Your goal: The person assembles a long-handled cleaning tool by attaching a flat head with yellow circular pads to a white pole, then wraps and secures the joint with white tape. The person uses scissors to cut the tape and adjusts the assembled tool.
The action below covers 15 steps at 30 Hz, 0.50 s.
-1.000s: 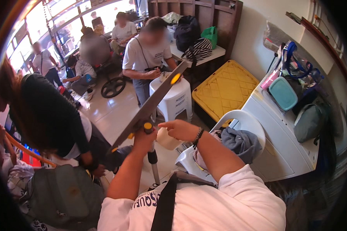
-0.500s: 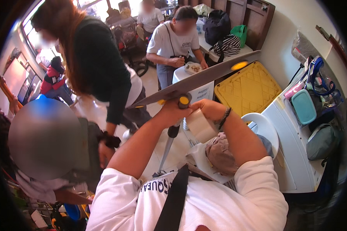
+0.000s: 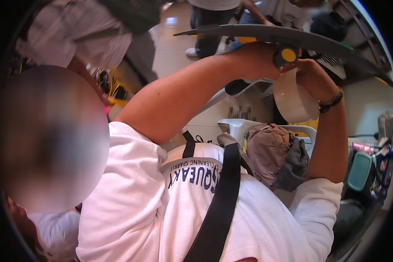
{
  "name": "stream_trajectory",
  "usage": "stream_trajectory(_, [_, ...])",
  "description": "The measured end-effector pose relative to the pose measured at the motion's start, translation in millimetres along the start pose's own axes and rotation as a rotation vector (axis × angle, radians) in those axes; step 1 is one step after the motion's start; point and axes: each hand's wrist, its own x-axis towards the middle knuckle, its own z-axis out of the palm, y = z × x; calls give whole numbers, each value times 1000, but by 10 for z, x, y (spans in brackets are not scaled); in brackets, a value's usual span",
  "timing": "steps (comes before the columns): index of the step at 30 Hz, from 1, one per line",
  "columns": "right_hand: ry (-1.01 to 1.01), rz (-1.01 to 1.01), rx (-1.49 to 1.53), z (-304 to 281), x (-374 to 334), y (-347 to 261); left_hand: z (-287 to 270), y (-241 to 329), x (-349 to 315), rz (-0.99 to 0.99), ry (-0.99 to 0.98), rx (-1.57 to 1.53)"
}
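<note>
A flat mop with a long, thin grey head (image 3: 238,31) stretches across the top of the view. At its joint sits a round yellow cap (image 3: 288,55), and its pole (image 3: 213,100) slants down behind my left forearm. My left hand (image 3: 262,61) is closed around the mop beside this joint; some fingers are hidden. Close against it, my right hand (image 3: 313,75) grips a wide roll of clear packing tape (image 3: 290,98), which hangs just under the mop head. Whether the tape is stuck to the mop cannot be seen.
A white plastic chair (image 3: 236,124) holds a brownish-pink backpack (image 3: 266,150) and a dark grey cloth (image 3: 292,163). At right lies a teal case (image 3: 359,171) among other items. Several people stand close by, one person (image 3: 48,139) right at my left.
The view has tilted, so my hands, the mop and the tape roll appear higher and farther right. Both hands keep their hold. The person in the dark sleeve has shifted within the view.
</note>
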Motion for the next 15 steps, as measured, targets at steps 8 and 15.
stream_trajectory(8, [-107, -390, 219, 304, 391, -266, -357, 19, -573, -156, 210, 91])
stream_trajectory(15, [51, -549, -235, 462, 101, -479, 126, 0, -706, 38, 598, -35])
